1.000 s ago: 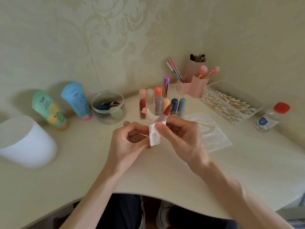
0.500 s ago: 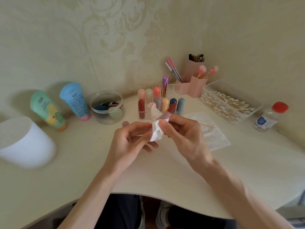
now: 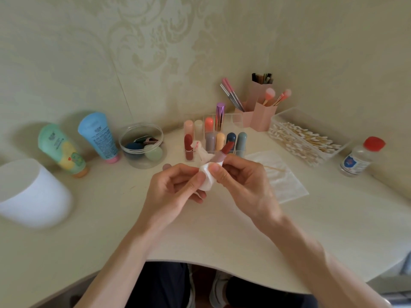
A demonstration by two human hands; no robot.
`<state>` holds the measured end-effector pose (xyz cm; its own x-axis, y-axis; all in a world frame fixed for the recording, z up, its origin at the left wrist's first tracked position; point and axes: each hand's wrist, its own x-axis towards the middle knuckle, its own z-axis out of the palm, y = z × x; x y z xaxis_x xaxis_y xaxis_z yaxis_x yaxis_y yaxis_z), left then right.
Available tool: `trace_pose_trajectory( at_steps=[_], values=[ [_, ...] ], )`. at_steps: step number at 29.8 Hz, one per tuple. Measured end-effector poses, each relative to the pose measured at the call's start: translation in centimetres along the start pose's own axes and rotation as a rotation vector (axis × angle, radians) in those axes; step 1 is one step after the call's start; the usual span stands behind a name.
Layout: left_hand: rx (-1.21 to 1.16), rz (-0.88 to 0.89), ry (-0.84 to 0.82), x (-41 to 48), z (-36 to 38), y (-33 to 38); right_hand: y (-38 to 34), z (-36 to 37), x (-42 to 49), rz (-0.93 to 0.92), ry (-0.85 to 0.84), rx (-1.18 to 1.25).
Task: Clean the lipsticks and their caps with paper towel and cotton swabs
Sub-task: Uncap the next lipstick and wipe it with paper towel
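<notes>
An uncapped lipstick [image 3: 223,152] with a dark red bullet and mauve tube is held above the desk by my right hand [image 3: 242,181], thumb and fingers curled round its base. A white piece of paper towel [image 3: 206,181] is wrapped round the tube's lower part. My left hand [image 3: 175,192] pinches that towel against the tube. Behind stands a clear organiser [image 3: 239,117] with several capped lipsticks [image 3: 214,140]. A small round cap [image 3: 166,167] lies on the desk by my left fingers. A clear box of cotton swabs [image 3: 304,138] sits at right.
A flat paper towel sheet [image 3: 282,181] with a swab on it lies right of my hands. A red-capped bottle [image 3: 360,156] stands far right. Pink brush holders [image 3: 260,112], a clear tub of sponges [image 3: 142,145], two tubes [image 3: 97,134] and a white bin [image 3: 29,192] line the back and left.
My hands have turned the lipstick and shifted the towel round its tube; the towel now bunches lower between my thumbs. The hands sit slightly nearer to me.
</notes>
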<state>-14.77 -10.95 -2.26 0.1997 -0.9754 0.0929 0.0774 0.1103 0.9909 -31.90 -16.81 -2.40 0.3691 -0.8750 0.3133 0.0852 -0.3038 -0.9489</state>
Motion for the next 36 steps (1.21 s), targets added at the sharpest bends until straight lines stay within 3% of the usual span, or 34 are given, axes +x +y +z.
trace_pose_trajectory(
  at_steps=[7,19,36],
  values=[
    [-0.048,-0.038,0.061,0.11,-0.16,0.05,0.24,0.65,-0.16,-0.043,-0.08,0.045],
    [0.03,0.003,0.029,0.22,-0.09,-0.12,0.42,0.84,0.0,-0.064,-0.085,-0.048],
    [-0.065,-0.011,-0.033,0.24,-0.26,-0.28,0.65,-0.06,0.22,-0.062,0.073,-0.021]
  ],
)
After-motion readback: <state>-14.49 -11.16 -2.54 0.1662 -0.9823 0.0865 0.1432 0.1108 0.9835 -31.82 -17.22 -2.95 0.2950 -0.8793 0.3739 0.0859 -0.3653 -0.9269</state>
